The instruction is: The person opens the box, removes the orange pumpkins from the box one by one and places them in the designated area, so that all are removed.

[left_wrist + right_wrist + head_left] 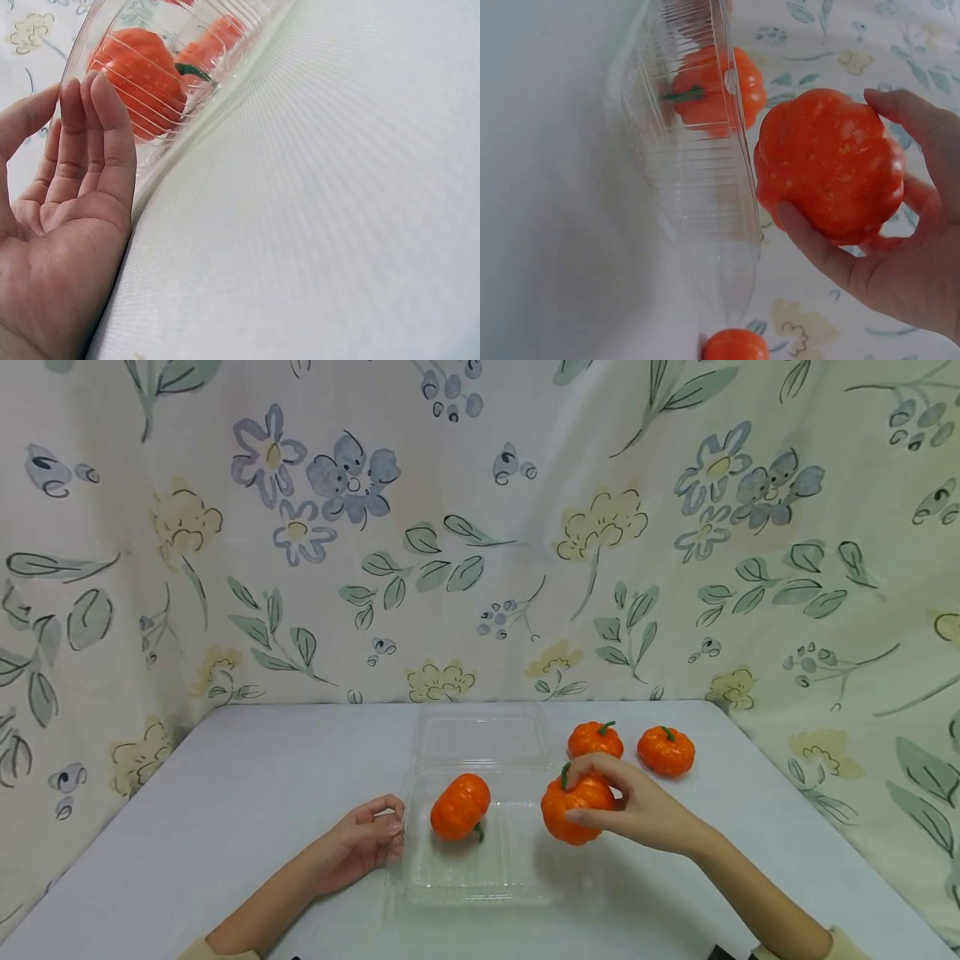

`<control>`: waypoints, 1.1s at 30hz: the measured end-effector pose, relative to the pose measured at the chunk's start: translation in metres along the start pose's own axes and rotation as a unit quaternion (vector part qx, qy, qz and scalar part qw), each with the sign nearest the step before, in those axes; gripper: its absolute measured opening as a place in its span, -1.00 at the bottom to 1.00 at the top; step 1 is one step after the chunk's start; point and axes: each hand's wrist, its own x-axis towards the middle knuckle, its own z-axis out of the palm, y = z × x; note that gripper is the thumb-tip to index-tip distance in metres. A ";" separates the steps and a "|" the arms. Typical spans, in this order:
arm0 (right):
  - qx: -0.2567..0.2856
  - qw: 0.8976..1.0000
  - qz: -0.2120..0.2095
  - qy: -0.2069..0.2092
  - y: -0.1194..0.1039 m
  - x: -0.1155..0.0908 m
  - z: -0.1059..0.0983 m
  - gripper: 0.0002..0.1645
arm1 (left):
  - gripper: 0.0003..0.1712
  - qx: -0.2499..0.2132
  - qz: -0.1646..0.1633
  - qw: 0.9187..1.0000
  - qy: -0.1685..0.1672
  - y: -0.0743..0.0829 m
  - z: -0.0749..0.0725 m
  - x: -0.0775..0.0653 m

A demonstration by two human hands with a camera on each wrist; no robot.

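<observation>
A small orange pumpkin (pixel 564 817) with a green stem is gripped in my right hand (pixel 643 806), held above the right side of a clear plastic clamshell box (pixel 517 887). Seen from the right wrist, the held pumpkin (pixel 829 165) is off the table, with thumb and fingers round its sides. Inside the box lies another pumpkin (pixel 460 807), tipped on its side with its stem toward me. My left hand (pixel 356 846) is at the box's left wall; in the left wrist view its thumb and fingertips pinch the rim (pixel 69 64).
Two more orange pumpkins stand on the white table right of the box: one behind my right hand (pixel 588 742), one farther right (pixel 667 752). The box's lid (pixel 480 739) lies folded back, away from me. A floral curtain (pixel 450 568) hangs behind the table.
</observation>
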 end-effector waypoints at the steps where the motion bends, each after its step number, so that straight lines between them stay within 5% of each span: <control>1: 0.002 1.000 0.000 0.002 0.001 -0.001 0.000 -0.69 | -0.78 0.000 -0.001 1.000 0.000 0.000 0.000 0.000; 14: 0.024 0.999 0.024 0.018 0.004 -0.007 -0.004 -0.64 | -0.78 0.000 -0.004 1.000 0.001 0.000 0.001 0.000; 33: -0.009 0.999 0.046 0.020 0.005 -0.017 -0.016 -0.28 | -0.80 0.005 -0.006 1.000 0.000 0.003 0.002 0.000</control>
